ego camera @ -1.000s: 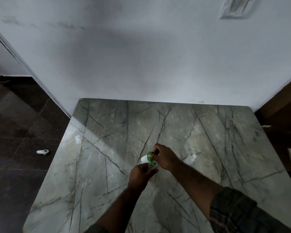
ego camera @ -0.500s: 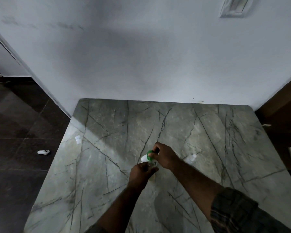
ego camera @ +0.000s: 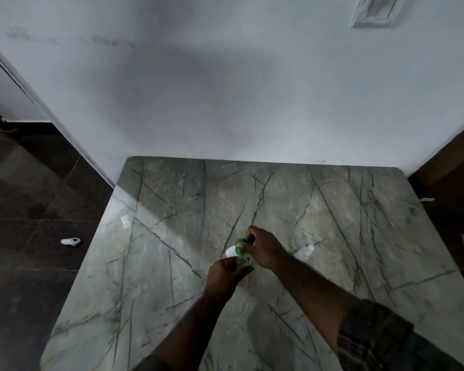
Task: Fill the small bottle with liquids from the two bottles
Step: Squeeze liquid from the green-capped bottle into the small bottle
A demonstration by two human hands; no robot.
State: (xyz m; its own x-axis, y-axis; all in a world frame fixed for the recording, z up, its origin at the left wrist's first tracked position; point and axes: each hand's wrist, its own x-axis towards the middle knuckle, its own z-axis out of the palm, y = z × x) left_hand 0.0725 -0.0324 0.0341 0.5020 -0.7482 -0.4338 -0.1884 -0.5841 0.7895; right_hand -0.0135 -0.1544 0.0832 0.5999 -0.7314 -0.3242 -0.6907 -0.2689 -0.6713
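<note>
Single view, head-worn wide-angle camera, set above and behind the hands and facing forward and down; straight lines bow toward the frame edges. Close range: the left hand (ego camera: 224,274) and right hand (ego camera: 263,247) sit low of centre, forearms running in from the bottom edge, with the marble table top (ego camera: 332,236) spreading out beyond and to both sides of the fingers (ego camera: 243,246). Farther past the fingers the white wall (ego camera: 225,89) fills the upper half, and dark floor (ego camera: 24,236) shows well off to their left; no second view shares the scene.
</note>
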